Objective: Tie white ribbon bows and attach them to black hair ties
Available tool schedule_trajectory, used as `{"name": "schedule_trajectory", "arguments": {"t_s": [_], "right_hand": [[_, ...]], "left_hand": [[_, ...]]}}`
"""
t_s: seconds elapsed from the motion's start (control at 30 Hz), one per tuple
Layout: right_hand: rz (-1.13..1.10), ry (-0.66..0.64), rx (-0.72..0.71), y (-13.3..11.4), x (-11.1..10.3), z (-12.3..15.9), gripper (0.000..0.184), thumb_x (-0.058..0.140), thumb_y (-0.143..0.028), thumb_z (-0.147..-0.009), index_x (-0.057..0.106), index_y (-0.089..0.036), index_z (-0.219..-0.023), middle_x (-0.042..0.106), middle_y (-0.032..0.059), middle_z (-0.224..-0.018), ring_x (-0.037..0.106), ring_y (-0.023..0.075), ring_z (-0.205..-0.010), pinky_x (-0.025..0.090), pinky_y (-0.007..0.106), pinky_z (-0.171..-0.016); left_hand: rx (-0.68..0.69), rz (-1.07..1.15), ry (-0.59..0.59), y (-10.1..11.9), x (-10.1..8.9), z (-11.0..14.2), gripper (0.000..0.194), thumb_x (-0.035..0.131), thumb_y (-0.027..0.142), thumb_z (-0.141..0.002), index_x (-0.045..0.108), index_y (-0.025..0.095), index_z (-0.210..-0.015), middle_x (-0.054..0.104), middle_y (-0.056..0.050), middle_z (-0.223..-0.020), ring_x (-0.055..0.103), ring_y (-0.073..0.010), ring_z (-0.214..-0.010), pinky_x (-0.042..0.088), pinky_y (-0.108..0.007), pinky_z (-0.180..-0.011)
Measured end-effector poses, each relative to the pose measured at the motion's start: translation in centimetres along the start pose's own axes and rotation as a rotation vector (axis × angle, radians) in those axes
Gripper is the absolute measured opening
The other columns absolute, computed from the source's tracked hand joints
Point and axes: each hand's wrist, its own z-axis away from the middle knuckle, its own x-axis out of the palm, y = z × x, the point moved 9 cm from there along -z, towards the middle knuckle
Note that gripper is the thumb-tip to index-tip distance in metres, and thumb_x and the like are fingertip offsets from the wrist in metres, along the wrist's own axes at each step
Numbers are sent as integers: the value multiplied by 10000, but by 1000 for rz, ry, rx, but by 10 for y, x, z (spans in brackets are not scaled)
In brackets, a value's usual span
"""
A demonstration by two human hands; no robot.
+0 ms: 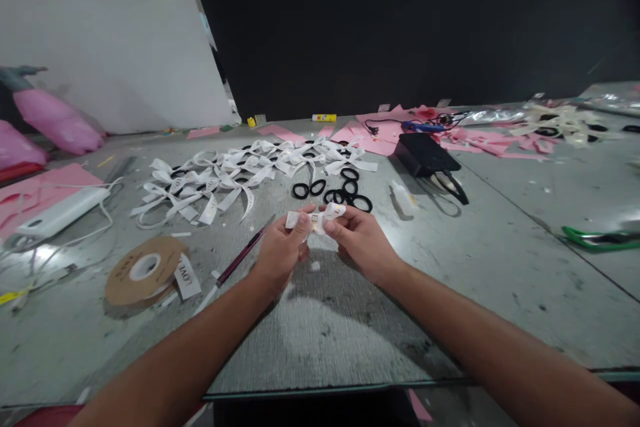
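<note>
White ribbon (316, 221), looped at one end, sits at the dial's centre over the grey table (310, 340). Left hand (281, 247) pinches its nine o'clock end, thumb against fingers; right hand (363, 240) grips it likewise at three. Outward lie black elastic rings (344, 195) at one, white bows (261, 175) near eleven, a ribbon roll (166, 257) at eight, a black box (427, 155) at two.
</note>
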Motion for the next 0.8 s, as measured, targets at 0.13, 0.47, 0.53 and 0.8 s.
{"name": "schedule_trajectory", "arguments": {"t_s": [0.13,0.47,0.53,0.8], "right_hand": [[46,-17,-13,1,3,0,303,793,-472,-683,683,-214,-797,606,-11,-661,493,104,-553,353,227,-450],[-189,173,153,19,-17,-3,333,795,-460,-676,639,-199,-812,363,-112,-449,252,45,-332,156,219,-326],[-175,152,129,17,-16,-4,337,791,-468,-681,649,-197,-824,374,-107,-461,249,47,-345,152,224,-336],[-44,128,15,4,-18,-4,373,818,-469,-658,594,-214,-814,411,-104,-495,278,54,-386,178,223,-384]], "left_hand": [[47,-94,-6,2,-1,0,661,715,629,-730,662,146,-1178,417,84,-516,309,-51,-404,264,-210,-417],[48,-320,-151,-2,14,4,508,540,564,-887,585,175,-1210,355,96,-458,325,-96,-395,281,-221,-430],[60,-439,-180,0,17,6,345,518,466,-915,649,175,-1046,395,69,-471,360,-106,-416,299,-231,-447],[163,-458,-186,27,17,10,256,716,308,-732,706,188,-957,687,-79,-998,620,-214,-887,465,-311,-785]]}}
